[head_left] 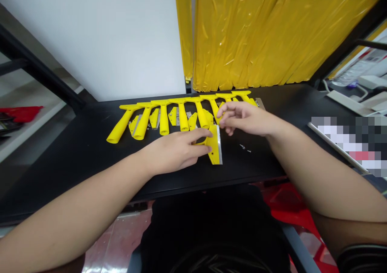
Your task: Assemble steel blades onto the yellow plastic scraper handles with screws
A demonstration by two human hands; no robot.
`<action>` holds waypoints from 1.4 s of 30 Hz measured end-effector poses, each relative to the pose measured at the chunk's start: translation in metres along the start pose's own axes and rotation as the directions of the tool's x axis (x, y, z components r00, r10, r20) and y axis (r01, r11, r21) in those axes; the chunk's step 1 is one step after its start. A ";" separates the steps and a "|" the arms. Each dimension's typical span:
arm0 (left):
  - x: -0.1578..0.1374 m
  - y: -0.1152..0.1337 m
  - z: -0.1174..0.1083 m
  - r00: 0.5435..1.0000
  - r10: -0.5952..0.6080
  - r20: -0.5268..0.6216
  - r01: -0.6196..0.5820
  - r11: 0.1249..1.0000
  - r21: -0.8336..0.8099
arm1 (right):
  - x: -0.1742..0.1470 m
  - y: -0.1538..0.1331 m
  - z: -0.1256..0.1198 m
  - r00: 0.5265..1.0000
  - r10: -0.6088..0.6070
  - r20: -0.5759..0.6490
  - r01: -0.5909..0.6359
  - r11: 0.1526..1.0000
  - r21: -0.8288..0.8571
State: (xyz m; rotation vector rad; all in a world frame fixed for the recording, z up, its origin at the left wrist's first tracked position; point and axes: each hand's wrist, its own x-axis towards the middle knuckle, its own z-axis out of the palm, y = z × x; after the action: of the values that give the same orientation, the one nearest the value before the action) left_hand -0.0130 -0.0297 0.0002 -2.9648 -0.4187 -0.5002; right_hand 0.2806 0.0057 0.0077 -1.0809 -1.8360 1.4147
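My left hand (184, 150) grips a yellow scraper (215, 154) whose metal blade edge points right; its handle is hidden under the palm. Two fingertips lie on the scraper's head. Just above and right of it, my right hand (240, 118) hovers with its fingers curled together; whatever is between them, if anything, is too small to tell. A few small screws (244, 147) lie on the black table to the right. Behind both hands stretches a row of yellow scraper handles (164, 119), with yellow end plates and metal blades (173, 116) lying among them.
The black table (75, 160) ends close to my lap. At its back stand a white panel (121, 35) and a yellow plastic curtain (248, 35). To the right is a white-edged tray (335, 145), partly blurred out. A dark frame post (39, 67) rises on the left.
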 end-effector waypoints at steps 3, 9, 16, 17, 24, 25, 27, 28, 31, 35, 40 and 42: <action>-0.001 -0.002 0.002 1.000 -0.003 0.001 0.003 1.000 -0.021 | -0.019 -0.009 -0.025 0.997 -0.025 -0.068 0.009 0.976 -0.216; -0.002 -0.002 0.004 0.998 -0.067 0.001 0.067 0.997 -0.039 | -0.067 0.016 -0.044 0.992 0.104 -0.065 -0.122 0.884 -0.451; -0.001 -0.002 0.005 0.995 -0.101 0.015 0.102 0.993 -0.058 | -0.095 0.031 -0.009 0.979 0.026 -0.201 -0.143 0.791 -0.595; -0.001 -0.003 0.005 0.994 -0.106 0.019 0.107 0.992 -0.066 | -0.095 0.030 -0.004 0.980 0.001 -0.201 -0.129 0.773 -0.621; -0.001 -0.006 0.005 0.987 -0.146 0.071 0.155 0.976 -0.155 | -0.085 0.035 0.008 0.968 -0.059 -0.242 -0.128 0.714 -0.688; -0.001 -0.007 0.005 0.986 -0.149 0.077 0.160 0.973 -0.167 | -0.084 0.036 0.008 0.968 -0.047 -0.248 -0.141 0.715 -0.685; -0.001 -0.007 0.006 0.984 -0.156 0.087 0.170 0.968 -0.182 | -0.082 0.035 0.007 0.967 -0.016 -0.255 -0.168 0.712 -0.682; -0.001 -0.007 0.006 0.983 -0.158 0.088 0.172 0.967 -0.187 | -0.080 0.034 0.006 0.967 -0.002 -0.256 -0.179 0.710 -0.681; -0.002 -0.008 0.007 0.985 -0.156 0.079 0.169 0.967 -0.192 | -0.075 0.030 0.004 0.965 0.007 -0.264 -0.188 0.722 -0.666; -0.002 -0.008 0.008 0.987 -0.151 0.053 0.158 0.970 -0.184 | -0.069 0.024 0.005 0.950 -0.114 -0.290 -0.070 0.830 -0.554; -0.001 -0.004 0.009 0.983 -0.182 -0.020 0.177 0.974 -0.144 | -0.058 0.017 0.031 0.936 -0.276 -0.218 0.165 0.892 -0.420; -0.001 -0.003 0.009 0.977 -0.200 -0.068 0.191 0.974 -0.125 | -0.052 0.016 0.044 0.939 -0.284 -0.192 0.209 0.918 -0.338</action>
State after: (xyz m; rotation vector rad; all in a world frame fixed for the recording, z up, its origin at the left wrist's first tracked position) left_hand -0.0116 -0.0258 -0.0085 -3.0185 -0.7007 -0.6843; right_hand 0.2742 -0.0593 -0.0181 -1.0672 -1.9769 0.8260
